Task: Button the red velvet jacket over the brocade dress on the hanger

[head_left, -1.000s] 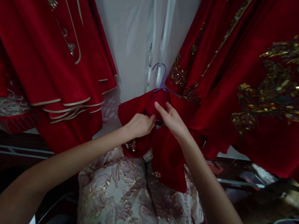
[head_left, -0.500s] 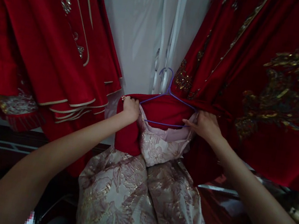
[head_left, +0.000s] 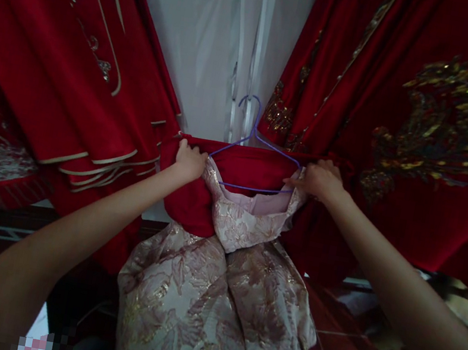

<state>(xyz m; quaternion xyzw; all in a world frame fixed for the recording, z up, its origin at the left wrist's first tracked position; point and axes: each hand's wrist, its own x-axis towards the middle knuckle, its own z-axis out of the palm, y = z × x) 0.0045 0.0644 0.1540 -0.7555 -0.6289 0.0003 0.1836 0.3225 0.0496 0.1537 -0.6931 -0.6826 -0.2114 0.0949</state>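
"What hangs farthest left of the purple hanger [head_left: 255, 124]?"

"Red garments with pale trim [head_left: 93, 72], well to its left."

"And your left grip?"

"My left grip [head_left: 191, 161] is just left of the hanger, closed on the upper edge of the red cloth [head_left: 190, 206]. Below my fingers the cloth drops down beside the dress's bodice."

"Where does the cloth run from there?"

"Rightward behind the hanger. Its top edge is stretched nearly straight between my two grips, so I see red through the hanger's frame."

"What does the hanger carry?"

"The brocade dress [head_left: 179, 304]: straps at the hanger's two ends, bodice and full skirt below it."

"And your right grip?"

"My right grip [head_left: 323, 182] is just right of the hanger, fingers bent round the cloth too. My thumb points in over the dress's strap; whether it presses on it, I can't tell."

"Beyond that?"

"More red garments [head_left: 414, 231], farther right of the hanger, one bearing gold sequins [head_left: 451, 126]."
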